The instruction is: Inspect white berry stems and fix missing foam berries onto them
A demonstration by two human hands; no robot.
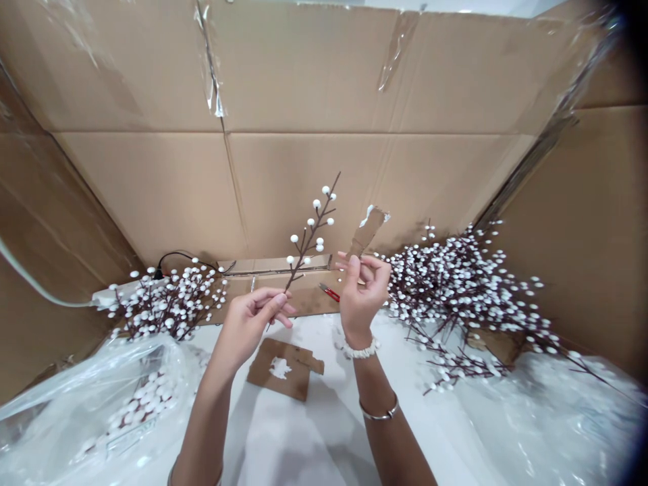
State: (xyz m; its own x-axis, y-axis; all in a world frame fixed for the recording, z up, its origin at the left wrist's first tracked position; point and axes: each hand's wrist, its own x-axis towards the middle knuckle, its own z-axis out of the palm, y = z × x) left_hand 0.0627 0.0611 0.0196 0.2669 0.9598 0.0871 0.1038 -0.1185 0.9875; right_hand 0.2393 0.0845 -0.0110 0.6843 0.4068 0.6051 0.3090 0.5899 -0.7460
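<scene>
The branch (304, 253) is held up over the table (273, 435), tilted to the right, its white berries (294, 239) apart from the cardboard strip (368, 233). The left hand (253, 317) pinches its lower stem between thumb and fingers; the right hand (365, 287) grasps the strip, whose upper end carries a white smear, probably glue. Held only near the bottom, the thin stem could twist in that light pinch if nudged from the side. Should the strip swing too close, its smeared end could mark berries or twigs. A larger cardboard piece (283, 389) with a white blob lies on the table between the forearms, where a dropped wrist might brush it. Twigs in the branch pile (445, 277) beside the right hand could snag the white bracelet (362, 352).
</scene>
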